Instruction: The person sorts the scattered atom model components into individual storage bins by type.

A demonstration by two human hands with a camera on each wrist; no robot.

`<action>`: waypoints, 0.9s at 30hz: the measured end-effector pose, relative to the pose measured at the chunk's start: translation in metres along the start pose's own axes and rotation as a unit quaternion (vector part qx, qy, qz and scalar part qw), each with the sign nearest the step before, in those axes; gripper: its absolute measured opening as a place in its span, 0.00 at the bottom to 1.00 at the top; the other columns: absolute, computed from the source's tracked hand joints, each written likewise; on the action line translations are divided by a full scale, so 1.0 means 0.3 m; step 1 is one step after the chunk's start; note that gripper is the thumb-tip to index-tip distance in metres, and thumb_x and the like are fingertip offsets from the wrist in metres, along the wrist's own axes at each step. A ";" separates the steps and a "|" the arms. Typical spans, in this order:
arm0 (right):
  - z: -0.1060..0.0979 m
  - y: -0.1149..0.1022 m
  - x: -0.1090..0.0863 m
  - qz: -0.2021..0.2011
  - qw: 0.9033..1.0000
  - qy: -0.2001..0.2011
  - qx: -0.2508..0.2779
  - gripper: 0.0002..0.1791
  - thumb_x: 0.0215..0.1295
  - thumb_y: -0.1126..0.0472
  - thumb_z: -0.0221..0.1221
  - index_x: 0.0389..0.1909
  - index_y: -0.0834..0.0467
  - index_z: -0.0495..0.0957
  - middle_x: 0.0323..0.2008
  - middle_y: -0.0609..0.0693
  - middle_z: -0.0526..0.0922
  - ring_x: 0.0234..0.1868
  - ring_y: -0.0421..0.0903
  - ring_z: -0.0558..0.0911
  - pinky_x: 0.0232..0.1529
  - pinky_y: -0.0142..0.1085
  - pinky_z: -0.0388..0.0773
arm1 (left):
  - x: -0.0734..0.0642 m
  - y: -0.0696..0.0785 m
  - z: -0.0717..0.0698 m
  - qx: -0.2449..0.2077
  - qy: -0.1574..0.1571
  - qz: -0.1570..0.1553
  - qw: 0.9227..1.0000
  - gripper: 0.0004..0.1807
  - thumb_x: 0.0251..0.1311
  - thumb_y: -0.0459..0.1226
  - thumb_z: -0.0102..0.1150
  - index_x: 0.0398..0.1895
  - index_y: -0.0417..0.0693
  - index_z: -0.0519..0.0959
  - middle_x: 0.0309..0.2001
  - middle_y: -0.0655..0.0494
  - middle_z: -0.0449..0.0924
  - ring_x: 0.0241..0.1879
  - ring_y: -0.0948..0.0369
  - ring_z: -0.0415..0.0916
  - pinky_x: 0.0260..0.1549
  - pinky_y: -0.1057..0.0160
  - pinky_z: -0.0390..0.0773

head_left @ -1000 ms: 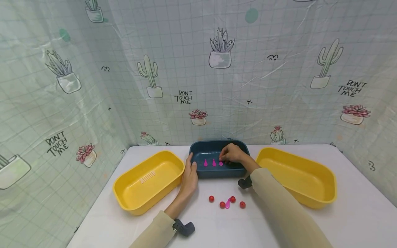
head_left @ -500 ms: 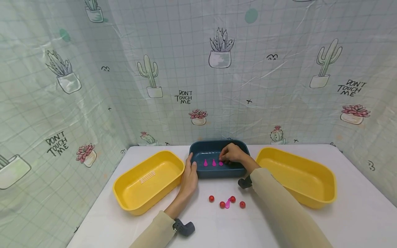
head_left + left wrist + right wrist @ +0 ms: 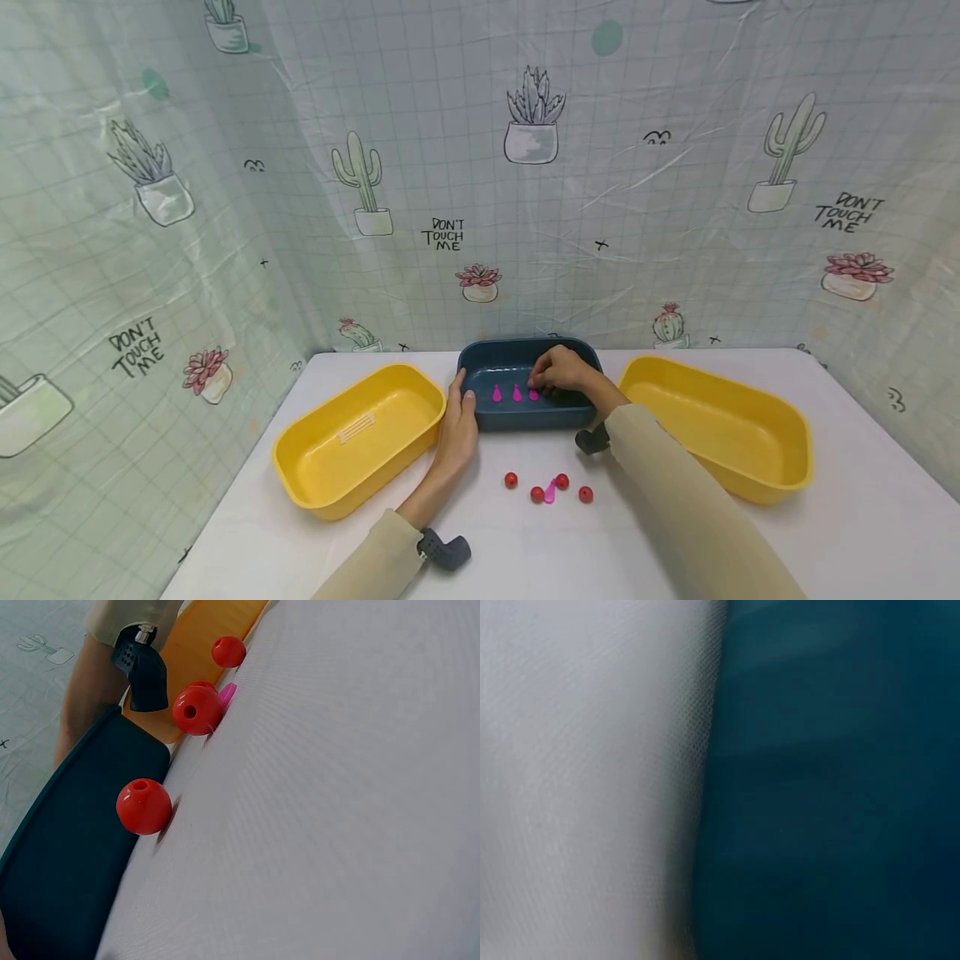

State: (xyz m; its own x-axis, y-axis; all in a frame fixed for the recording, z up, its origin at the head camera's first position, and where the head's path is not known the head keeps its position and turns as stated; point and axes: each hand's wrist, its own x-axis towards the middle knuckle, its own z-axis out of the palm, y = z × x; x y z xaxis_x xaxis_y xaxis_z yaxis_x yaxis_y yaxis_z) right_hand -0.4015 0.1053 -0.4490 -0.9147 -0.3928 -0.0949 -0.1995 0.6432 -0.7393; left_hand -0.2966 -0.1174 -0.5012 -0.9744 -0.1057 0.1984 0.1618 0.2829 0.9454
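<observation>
In the head view my left hand [image 3: 457, 425] rests against the left end of a dark blue tray [image 3: 495, 419], fingers straight along its outer side. My right hand [image 3: 558, 371] reaches inside, its fingertips pinching the top of a pink drop-shaped piece [image 3: 534, 396]. Left of it, a second pink piece [image 3: 517, 394] and a third pink piece [image 3: 497, 394] stand in a row. On the white table before the tray lie several red beads [image 3: 511, 480] and one more pink piece [image 3: 551, 492]. A holed red bead [image 3: 144, 806] shows large in the left wrist view. Only tray wall and table fill the right wrist view.
A yellow bin [image 3: 315, 475] with a few pale sticks [image 3: 356, 428] stands at the left, close beside my left hand. Another yellow bin [image 3: 720, 425] is at the right, partly behind my right sleeve. A patterned curtain [image 3: 480, 183] hangs behind the table.
</observation>
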 end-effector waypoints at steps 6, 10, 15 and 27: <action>-0.016 0.008 0.007 0.002 1.000 0.007 -0.003 0.09 0.67 0.61 0.67 0.41 0.63 0.87 0.34 0.56 0.91 0.32 0.47 0.89 0.35 0.39 0.88 | -0.002 0.002 0.002 -0.004 -0.001 0.006 1.000 0.29 0.84 0.45 0.34 0.83 0.57 0.52 0.84 0.52 0.49 0.83 0.50 0.49 0.81 0.42 0.50; -0.035 -0.014 -0.005 -0.013 0.999 0.017 -0.027 0.08 0.67 0.61 0.67 0.42 0.62 0.87 0.34 0.56 0.90 0.30 0.46 0.88 0.34 0.38 0.87 | 0.002 0.000 0.003 -0.002 0.001 0.006 1.000 0.29 0.84 0.45 0.33 0.83 0.57 0.52 0.84 0.52 0.49 0.83 0.50 0.49 0.80 0.42 0.50; -0.050 -0.044 -0.025 -0.037 0.998 0.031 -0.050 0.09 0.67 0.61 0.66 0.42 0.62 0.87 0.33 0.54 0.90 0.28 0.43 0.86 0.31 0.35 0.86 | 0.002 0.005 -0.003 -0.006 0.002 0.005 1.000 0.29 0.84 0.44 0.34 0.83 0.57 0.52 0.84 0.53 0.49 0.83 0.50 0.49 0.81 0.42 0.50; -0.084 -0.098 -0.156 -0.083 0.993 0.066 -0.049 0.10 0.70 0.61 0.64 0.47 0.61 0.86 0.38 0.53 0.88 0.34 0.44 0.83 0.37 0.35 0.86 | -0.004 0.014 -0.002 -0.004 -0.001 0.008 1.000 0.29 0.84 0.44 0.34 0.83 0.57 0.52 0.84 0.53 0.49 0.83 0.50 0.48 0.81 0.42 0.49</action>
State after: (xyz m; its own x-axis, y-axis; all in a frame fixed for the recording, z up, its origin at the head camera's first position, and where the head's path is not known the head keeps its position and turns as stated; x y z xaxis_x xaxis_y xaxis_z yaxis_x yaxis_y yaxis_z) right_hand -0.3617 0.1213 -0.4062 -0.9030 -0.4135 0.1165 -0.3792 0.6398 -0.6684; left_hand -0.2949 -0.1166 -0.4974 -0.9720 -0.0999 0.2129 0.1783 0.2773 0.9441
